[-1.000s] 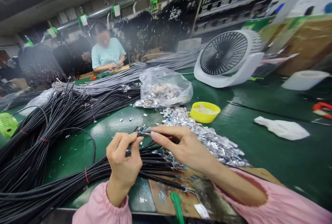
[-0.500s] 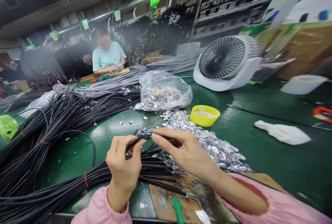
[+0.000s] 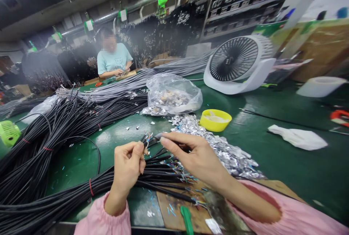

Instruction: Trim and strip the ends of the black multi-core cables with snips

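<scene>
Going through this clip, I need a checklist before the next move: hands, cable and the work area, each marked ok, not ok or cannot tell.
1. Left hand grips the black cable: ok.
2. Coloured wires exposed at its end: ok.
3. Right hand holding a wire: cannot tell; its fingertips are close by.
4. Red tie around the lower cable bundle: ok.
5. Brown board free of scraps: not ok; blue offcuts lie there.

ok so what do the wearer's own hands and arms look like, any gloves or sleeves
Both the left hand and right hand are without gloves. The left sleeve and right sleeve are plain light pink, loose, with gathered cuffs. The right index fingertip looks greyish; whether that is a covering, I can't tell.
</scene>
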Available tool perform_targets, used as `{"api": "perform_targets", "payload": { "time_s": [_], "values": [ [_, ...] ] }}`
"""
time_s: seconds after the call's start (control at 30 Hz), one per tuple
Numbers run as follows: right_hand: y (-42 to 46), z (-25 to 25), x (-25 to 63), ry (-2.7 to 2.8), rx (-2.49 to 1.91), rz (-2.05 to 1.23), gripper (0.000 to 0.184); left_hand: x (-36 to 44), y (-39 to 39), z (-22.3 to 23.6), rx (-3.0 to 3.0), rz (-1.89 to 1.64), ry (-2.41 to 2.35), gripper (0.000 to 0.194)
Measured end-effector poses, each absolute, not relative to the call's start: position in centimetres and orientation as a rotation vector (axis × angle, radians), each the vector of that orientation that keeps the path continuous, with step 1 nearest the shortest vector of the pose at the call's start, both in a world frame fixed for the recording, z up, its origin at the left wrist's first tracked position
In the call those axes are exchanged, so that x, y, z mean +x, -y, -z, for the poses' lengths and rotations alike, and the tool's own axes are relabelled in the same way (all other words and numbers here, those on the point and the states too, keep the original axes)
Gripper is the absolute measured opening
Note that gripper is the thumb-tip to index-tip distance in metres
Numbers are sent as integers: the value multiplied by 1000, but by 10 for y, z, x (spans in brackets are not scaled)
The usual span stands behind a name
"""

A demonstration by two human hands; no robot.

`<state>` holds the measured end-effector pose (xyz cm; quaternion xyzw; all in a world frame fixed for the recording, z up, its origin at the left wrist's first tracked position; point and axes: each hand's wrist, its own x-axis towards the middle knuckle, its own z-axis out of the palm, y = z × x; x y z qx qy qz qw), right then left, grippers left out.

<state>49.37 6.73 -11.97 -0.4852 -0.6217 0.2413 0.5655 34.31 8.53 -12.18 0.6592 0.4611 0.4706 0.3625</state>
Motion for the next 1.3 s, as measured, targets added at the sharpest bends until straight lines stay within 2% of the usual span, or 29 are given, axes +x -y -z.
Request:
{"api": "perform_targets", "payload": {
  "time_s": [0.23, 0.43, 0.57, 0.73, 0.83, 0.93, 1.0, 1.1, 1.3],
  "values": [
    [-68, 113, 492, 1434, -1061, -697, 32, 347, -79, 123, 1965, -1339, -1173, 21],
    [-76, 120, 495, 1322, -1046, -1003, 39, 349, -83, 132, 2082, -1410, -1155, 17],
    [-78, 122, 495, 1285, -1005, -1098, 36, 351, -82, 134, 2098, -1418, -1198, 16],
    [-78, 120, 495, 1498, -881, -956, 17, 353, -85, 127, 1952, -1174, -1243, 33],
    [-79, 120, 496, 1700, -887, -665, 12, 352, -88, 124, 1805, -996, -1170, 42],
    [-82, 122, 498, 1596, -1040, -397, 10, 350, -89, 123, 1721, -964, -1106, 44],
    [-84, 123, 499, 1424, -1127, -347, 7, 349, -89, 123, 1686, -969, -1111, 45],
    [-84, 122, 500, 1413, -1126, -447, 22, 349, -87, 122, 1665, -997, -1127, 45],
    [-82, 122, 497, 1438, -1007, -962, 48, 351, -84, 121, 1705, -1061, -1146, 34]
  ]
}}
